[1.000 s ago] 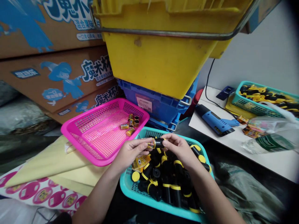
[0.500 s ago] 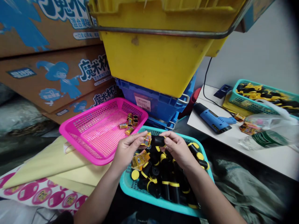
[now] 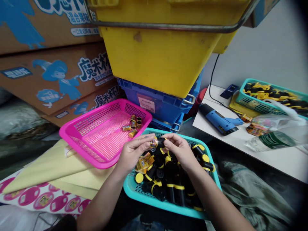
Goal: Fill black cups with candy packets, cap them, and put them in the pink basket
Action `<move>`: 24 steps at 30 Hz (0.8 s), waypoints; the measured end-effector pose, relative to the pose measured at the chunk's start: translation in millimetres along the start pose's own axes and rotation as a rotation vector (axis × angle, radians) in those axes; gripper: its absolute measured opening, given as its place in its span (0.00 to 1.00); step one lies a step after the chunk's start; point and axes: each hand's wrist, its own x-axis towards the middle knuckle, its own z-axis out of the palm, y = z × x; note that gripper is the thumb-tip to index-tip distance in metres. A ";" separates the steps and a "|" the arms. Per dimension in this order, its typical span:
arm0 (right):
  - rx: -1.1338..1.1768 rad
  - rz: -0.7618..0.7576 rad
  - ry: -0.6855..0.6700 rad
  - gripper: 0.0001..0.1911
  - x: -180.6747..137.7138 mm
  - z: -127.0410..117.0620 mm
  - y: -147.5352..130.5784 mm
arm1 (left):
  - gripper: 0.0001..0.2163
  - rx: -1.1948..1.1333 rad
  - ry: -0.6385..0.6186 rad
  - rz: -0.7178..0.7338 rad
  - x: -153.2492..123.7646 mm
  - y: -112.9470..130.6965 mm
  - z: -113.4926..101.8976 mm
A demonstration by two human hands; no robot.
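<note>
Over a teal basket (image 3: 134,191) full of black tubes with yellow bands and caps, both hands meet on one small black tube (image 3: 160,141). My left hand (image 3: 132,154) pinches a yellow printed sleeve (image 3: 154,141) at the tube's left end and also keeps a bundle of flat yellow sleeves (image 3: 143,161) tucked under its fingers. My right hand (image 3: 179,150) grips the tube's right end. Several sleeved tubes (image 3: 133,124) lie in the far corner of a pink basket (image 3: 79,141) to the left.
Stacked yellow (image 3: 156,57) and blue crates (image 3: 163,107) stand right behind the baskets, with cardboard boxes (image 3: 53,80) to the left. A white table (image 3: 264,157) on the right carries a blue heat gun (image 3: 220,120), a plastic bottle (image 3: 276,139) and another teal basket (image 3: 271,99). Yellow paper sheets (image 3: 53,170) lie at lower left.
The hands pulled slightly apart half a second ago, then came together again with the sleeve against the tube's end. The view has drifted a little; the baskets have not moved.
</note>
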 end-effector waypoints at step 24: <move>0.371 0.105 -0.331 0.20 -0.3 3.6 22.9 | 0.13 -0.021 -0.043 -0.144 -12.2 1.5 12.9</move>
